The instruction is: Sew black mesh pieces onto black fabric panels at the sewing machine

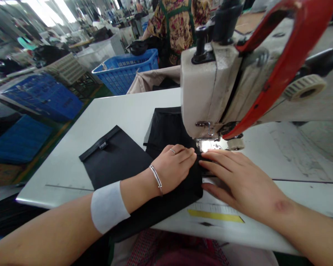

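A: Head view: where's the flat black fabric piece (166, 129)?
B: On the white table (122, 107), long axis running away under the cream sewing machine (208, 88).
A: Hands?
B: Left hand (173, 168) and right hand (238, 181) pressed flat on it, fingertips nearly meeting.

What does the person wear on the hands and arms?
The left hand has a thin ring on one finger, a slim silver bracelet at the wrist and a wide white band around the forearm. The right hand wears nothing. No sleeves show.
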The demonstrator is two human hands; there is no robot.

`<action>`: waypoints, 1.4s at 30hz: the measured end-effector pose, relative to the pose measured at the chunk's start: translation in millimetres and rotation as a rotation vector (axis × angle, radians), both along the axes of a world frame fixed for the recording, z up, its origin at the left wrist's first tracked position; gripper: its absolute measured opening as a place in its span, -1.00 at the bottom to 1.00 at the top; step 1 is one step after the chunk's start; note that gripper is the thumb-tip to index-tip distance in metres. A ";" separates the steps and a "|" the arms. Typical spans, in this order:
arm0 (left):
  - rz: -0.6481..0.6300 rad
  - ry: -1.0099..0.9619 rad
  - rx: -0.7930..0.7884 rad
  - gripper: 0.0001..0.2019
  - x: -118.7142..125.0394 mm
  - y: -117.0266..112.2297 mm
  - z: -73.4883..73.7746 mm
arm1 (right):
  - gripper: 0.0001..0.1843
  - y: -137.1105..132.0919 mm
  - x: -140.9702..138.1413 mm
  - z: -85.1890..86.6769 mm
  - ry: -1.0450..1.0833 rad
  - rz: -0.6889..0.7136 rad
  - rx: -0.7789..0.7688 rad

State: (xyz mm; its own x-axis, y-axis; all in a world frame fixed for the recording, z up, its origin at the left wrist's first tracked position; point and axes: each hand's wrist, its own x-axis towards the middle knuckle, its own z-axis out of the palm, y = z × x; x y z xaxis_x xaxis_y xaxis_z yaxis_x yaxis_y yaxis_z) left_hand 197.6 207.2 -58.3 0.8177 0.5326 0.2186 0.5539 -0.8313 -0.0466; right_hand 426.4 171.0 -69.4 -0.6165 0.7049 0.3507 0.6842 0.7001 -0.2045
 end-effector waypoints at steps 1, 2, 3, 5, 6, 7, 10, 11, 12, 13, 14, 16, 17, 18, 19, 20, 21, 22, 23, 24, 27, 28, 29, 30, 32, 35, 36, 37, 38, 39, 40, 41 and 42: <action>-0.003 -0.005 0.004 -0.69 -0.1 2.0 -1.0 | -0.55 0.8 0.0 0.1 -0.015 -0.011 -0.011; -0.004 -0.011 0.006 -0.69 -0.2 4.0 -2.0 | -0.54 1.5 -0.1 0.1 -0.028 -0.022 -0.022; -0.002 -0.014 0.004 -0.69 -0.2 6.0 -2.9 | -0.54 2.2 -0.4 0.1 -0.039 -0.033 -0.032; 0.006 -0.017 -0.005 -0.70 0.2 9.8 -4.1 | -0.53 3.5 -0.9 0.0 -0.059 -0.050 -0.049; 0.010 -0.018 -0.009 -0.70 0.6 11.6 -4.4 | -0.52 4.2 -1.1 -0.1 -0.069 -0.058 -0.053; 0.015 -0.016 -0.013 -0.70 1.1 13.3 -4.4 | -0.51 4.9 -1.3 -0.2 -0.080 -0.065 -0.056; 0.028 -0.012 -0.030 -0.71 3.1 17.8 -3.4 | -0.50 7.2 -1.6 -0.3 -0.104 -0.088 -0.061; 0.034 -0.009 -0.037 -0.72 3.7 19.1 -3.0 | -0.49 8.1 -1.7 -0.3 -0.107 -0.095 -0.063; 0.037 -0.009 -0.040 -0.72 4.2 20.3 -2.7 | -0.49 8.9 -1.8 -0.3 -0.108 -0.100 -0.066; 0.038 -0.009 -0.041 -0.72 4.6 21.4 -2.6 | -0.49 9.7 -1.9 -0.4 -0.107 -0.103 -0.068; 0.036 -0.009 -0.038 -0.72 4.9 22.4 -2.6 | -0.49 10.4 -2.0 -0.4 -0.103 -0.103 -0.068; 0.031 -0.015 -0.032 -0.72 5.1 24.0 -2.7 | -0.49 11.4 -2.2 -0.4 -0.097 -0.106 -0.068; 0.031 -0.023 -0.031 -0.72 5.2 24.7 -2.8 | -0.49 11.7 -2.3 -0.4 -0.096 -0.108 -0.068; 0.031 -0.030 -0.031 -0.72 5.3 25.3 -2.9 | -0.49 11.8 -2.4 -0.3 -0.097 -0.111 -0.068; 0.034 -0.035 -0.034 -0.72 5.4 25.7 -2.8 | -0.49 11.9 -2.5 -0.1 -0.102 -0.114 -0.071; 0.035 -0.037 -0.035 -0.72 5.5 26.0 -2.6 | -0.49 11.9 -2.5 0.0 -0.107 -0.118 -0.074; 0.037 -0.037 -0.037 -0.72 5.7 26.2 -2.3 | -0.49 11.8 -2.6 0.2 -0.114 -0.120 -0.081; 0.037 -0.036 -0.040 -0.72 5.9 26.4 -2.1 | -0.49 11.6 -2.7 0.5 -0.120 -0.121 -0.089; 0.038 -0.035 -0.043 -0.72 6.1 26.4 -1.9 | -0.49 11.5 -2.8 0.7 -0.126 -0.122 -0.096; 0.037 -0.039 -0.044 -0.72 6.3 26.5 -1.7 | -0.49 11.4 -3.0 1.0 -0.128 -0.123 -0.101; 0.036 -0.063 -0.049 -0.72 6.5 26.6 -2.2 | -0.49 11.1 -3.8 1.5 -0.125 -0.120 -0.103; 0.041 -0.074 -0.055 -0.73 6.4 26.8 -2.6 | -0.49 11.2 -4.0 1.4 -0.122 -0.119 -0.102; 0.048 -0.084 -0.065 -0.73 6.3 27.0 -3.2 | -0.50 11.5 -4.1 1.1 -0.119 -0.119 -0.102; 0.055 -0.094 -0.077 -0.73 6.3 27.3 -3.8 | -0.50 11.9 -4.0 0.5 -0.116 -0.120 -0.102; 0.069 -0.114 -0.097 -0.73 6.2 28.5 -5.2 | -0.50 13.2 -3.2 -1.1 -0.099 -0.126 -0.097; 0.072 -0.131 -0.110 -0.74 6.3 31.3 -7.5 | -0.64 13.9 -2.2 -2.4 0.000 -0.082 -0.084; 0.076 -0.137 -0.115 -0.74 6.4 32.3 -8.3 | -0.70 12.8 -2.8 -1.3 0.057 -0.040 -0.073; 0.080 -0.141 -0.123 -0.74 6.5 33.0 -9.0 | -0.76 10.6 -4.2 0.8 0.117 0.017 -0.064; 0.084 -0.146 -0.133 -0.73 6.5 33.3 -9.8 | -0.79 7.1 -6.8 4.1 0.175 0.080 -0.066; 0.090 -0.158 -0.149 -0.73 6.5 33.1 -10.6 | -0.82 2.4 -10.7 8.1 0.223 0.130 -0.079; 0.094 -0.172 -0.161 -0.73 6.5 32.4 -11.6 | -0.83 -3.3 -16.0 12.1 0.259 0.156 -0.108; 0.092 -0.182 -0.165 -0.73 6.4 31.5 -13.0 | -0.81 -9.3 -22.5 15.4 0.285 0.147 -0.156; 0.089 -0.201 -0.172 -0.74 6.1 30.7 -15.0 | -0.75 -14.7 -30.1 17.3 0.304 0.095 -0.212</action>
